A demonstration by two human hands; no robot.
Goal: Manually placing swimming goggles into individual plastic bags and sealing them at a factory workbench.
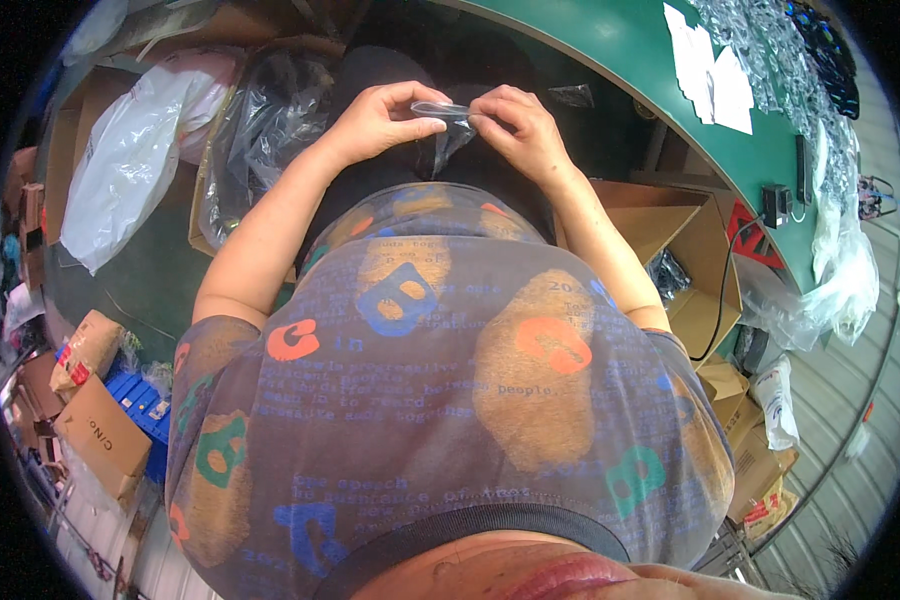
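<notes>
Overhead, hands (450, 120) pinch clear sleeve (450, 135) (see-through).

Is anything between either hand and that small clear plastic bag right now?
Nothing visible. The left hand and the right hand both pinch the small clear plastic bag directly at its top edge, held over the person's lap, with no other object between fingers and bag.
</notes>
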